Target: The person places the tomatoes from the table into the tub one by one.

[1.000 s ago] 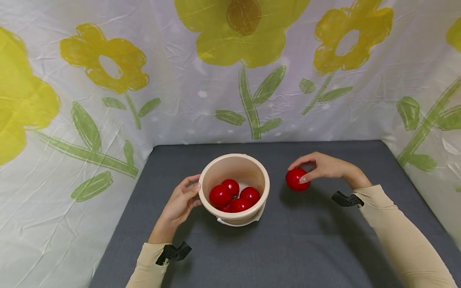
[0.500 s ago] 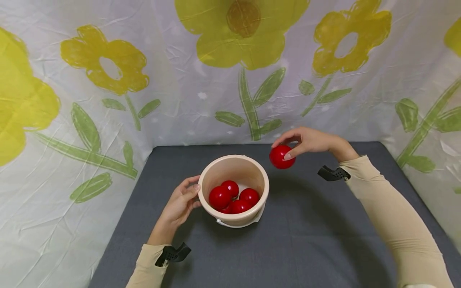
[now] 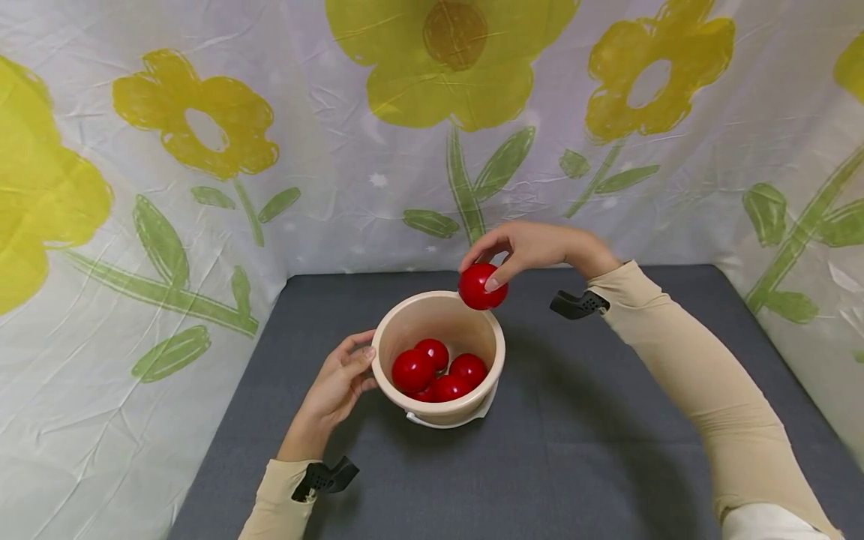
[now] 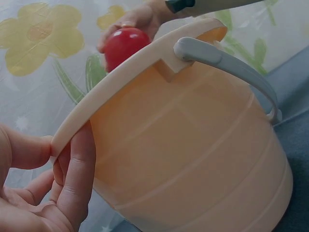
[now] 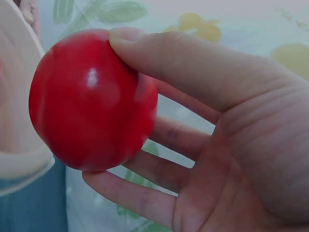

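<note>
A cream plastic bucket (image 3: pixel 398 315) stands on the dark cloth with several glossy red balls (image 3: pixel 413 370) lying in its bottom. My left hand (image 3: pixel 340 379) pinches the bucket's rim at its left side; in the left wrist view the thumb is on one face of the rim and the fingers (image 4: pixel 79 169) on the other. Over the bucket's far right rim, my right hand (image 3: pixel 523 251) holds another red ball (image 3: pixel 481 289) between thumb and fingertips. That ball (image 5: pixel 91 101) fills much of the right wrist view, with the bucket wall at the left edge.
The bucket's pale handle (image 3: pixel 439 424) hangs down on the near side. Dark grey cloth (image 3: pixel 513 480) covers the table. Behind and beside it hangs a white curtain (image 3: pixel 337 187) printed with yellow flowers. Each forearm wears a beige sleeve (image 3: pixel 695 390) with a black wrist device (image 3: pixel 579 304).
The right hand has lifted the red ball off the cloth and carried it left and up to the bucket's rim. My left hand and the bucket have stayed in place.
</note>
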